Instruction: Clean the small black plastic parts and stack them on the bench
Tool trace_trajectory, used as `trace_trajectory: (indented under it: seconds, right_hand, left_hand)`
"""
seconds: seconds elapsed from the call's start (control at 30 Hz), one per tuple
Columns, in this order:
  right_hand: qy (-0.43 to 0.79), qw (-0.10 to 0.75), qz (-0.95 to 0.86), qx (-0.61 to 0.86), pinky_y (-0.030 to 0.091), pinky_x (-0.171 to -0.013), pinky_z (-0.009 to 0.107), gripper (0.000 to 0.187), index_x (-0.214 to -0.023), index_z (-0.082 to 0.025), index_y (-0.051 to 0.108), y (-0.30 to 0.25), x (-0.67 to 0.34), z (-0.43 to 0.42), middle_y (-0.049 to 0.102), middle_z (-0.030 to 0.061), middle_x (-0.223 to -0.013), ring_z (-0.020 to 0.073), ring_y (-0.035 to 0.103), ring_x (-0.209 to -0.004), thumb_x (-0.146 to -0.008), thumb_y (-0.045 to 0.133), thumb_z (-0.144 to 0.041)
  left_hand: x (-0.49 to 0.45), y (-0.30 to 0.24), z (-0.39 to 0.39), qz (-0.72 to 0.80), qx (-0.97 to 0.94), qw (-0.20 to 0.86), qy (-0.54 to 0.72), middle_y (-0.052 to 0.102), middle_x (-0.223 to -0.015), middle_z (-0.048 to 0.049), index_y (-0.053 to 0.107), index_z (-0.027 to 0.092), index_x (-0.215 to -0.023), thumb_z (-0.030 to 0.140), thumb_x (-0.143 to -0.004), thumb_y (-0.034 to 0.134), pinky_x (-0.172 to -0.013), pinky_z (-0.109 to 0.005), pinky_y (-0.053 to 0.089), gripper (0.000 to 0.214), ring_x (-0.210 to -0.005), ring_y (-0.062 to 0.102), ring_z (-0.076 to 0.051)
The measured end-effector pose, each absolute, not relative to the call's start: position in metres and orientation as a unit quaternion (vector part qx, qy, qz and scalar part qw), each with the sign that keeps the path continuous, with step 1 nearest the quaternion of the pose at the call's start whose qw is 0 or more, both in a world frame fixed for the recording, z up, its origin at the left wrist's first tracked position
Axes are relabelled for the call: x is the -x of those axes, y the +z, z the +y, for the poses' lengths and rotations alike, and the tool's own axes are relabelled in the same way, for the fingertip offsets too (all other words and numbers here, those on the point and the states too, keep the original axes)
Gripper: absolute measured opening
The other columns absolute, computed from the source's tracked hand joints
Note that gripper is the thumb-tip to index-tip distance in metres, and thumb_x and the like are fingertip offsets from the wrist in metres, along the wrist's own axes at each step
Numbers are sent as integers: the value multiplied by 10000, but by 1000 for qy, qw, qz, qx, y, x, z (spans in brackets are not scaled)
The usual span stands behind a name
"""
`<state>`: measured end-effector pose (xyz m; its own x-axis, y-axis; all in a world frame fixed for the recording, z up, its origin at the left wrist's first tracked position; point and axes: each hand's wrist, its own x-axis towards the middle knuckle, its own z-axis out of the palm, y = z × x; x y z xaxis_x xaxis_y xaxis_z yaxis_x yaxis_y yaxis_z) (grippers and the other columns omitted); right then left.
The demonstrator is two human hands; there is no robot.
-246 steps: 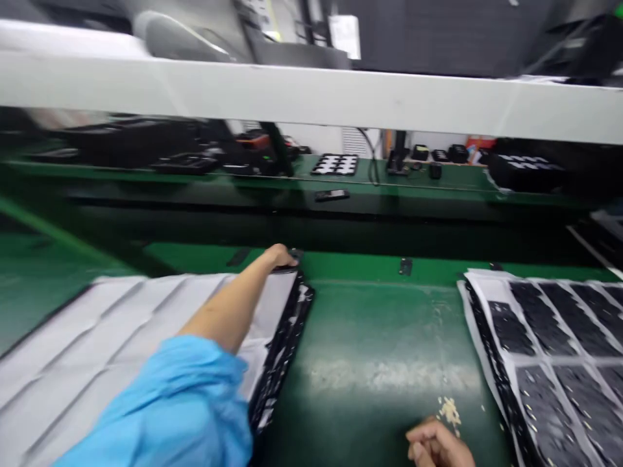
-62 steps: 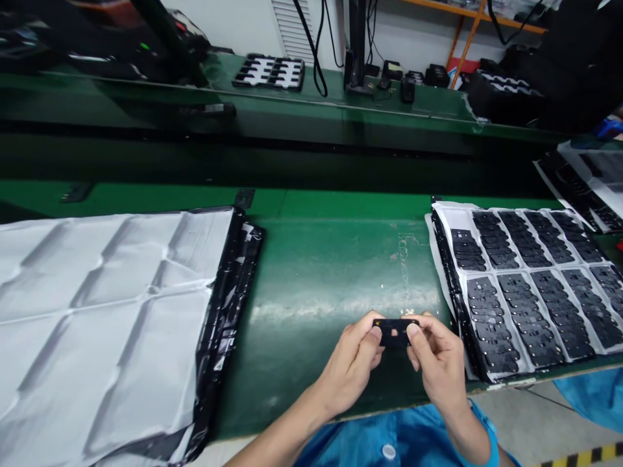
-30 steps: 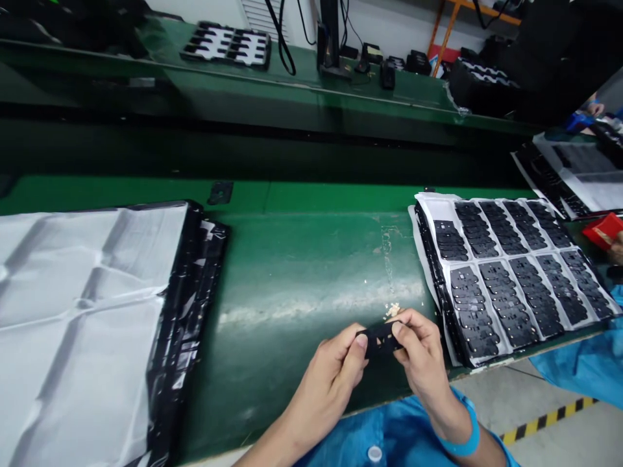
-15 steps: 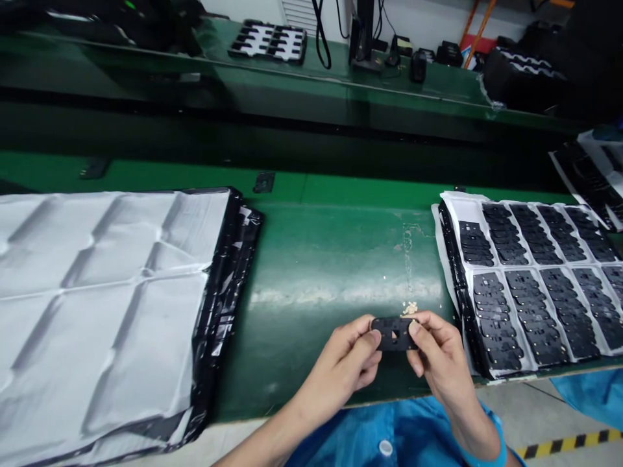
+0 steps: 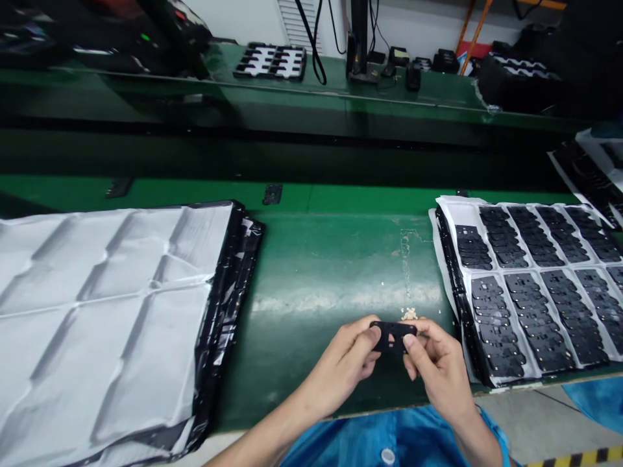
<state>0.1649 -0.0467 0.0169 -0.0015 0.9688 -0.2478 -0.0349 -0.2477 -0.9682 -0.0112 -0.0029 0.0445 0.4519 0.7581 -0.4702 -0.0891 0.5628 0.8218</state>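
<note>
Between my two hands is a small flat black plastic part (image 5: 390,336) with a cut-out near its middle. My left hand (image 5: 348,353) pinches its left end, thumb on the near face. The right end is gripped by my right hand (image 5: 435,360), its thumb pressed on the face and the fingers behind. A little pile of pale bits (image 5: 409,313) lies on the green bench (image 5: 311,259) just beyond the part. To the right, a tray (image 5: 470,311) lined with white sheet holds rows of similar black parts.
A stack of black trays topped by a white sheet (image 5: 160,337) fills the left side. Loose black parts (image 5: 272,194) lie on the green strip behind. On the raised shelf stand a black-and-white tray (image 5: 270,61), a dark post (image 5: 359,45) and small black devices.
The view has tilted slightly, so the bench sits lower in the picture. My right thumb has shifted a little inward along the black part, and the part is tipped slightly differently.
</note>
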Motion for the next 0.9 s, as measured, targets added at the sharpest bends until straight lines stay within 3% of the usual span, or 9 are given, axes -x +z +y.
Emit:
trace_trajectory:
  seconds: [0.37,0.7,0.9]
  right_hand:
    - [565,444,-440,538,380,-490,222,340,-1043,-156,721,13,-167,-49,547,-43,-606,104,504,-483,-1044,640,-487]
    - [570,413,-474,528,533,-584,266,359,-1225,-192,706,-20,-183,-58,644,9,-687,185,628,-590,-984,735,-456]
    - [527,465,-447,554,521,-575,256,406,-1238,-171,701,-11,-170,-52,636,7,-701,172,604,-599,-997,698,-498]
  left_hand:
    - [11,35,-8,458,-396,749,270,245,-601,112,405,231,-725,616,-944,573,-470,-215,155,473,-522,182,-79]
    - [4,27,-2,511,-423,687,296,304,-589,72,404,237,-649,444,-950,509,-492,-243,232,380,-523,293,-118]
    - [0,25,3,486,-430,703,291,337,-550,105,448,238,-756,632,-941,551,-481,-231,243,447,-472,291,-102]
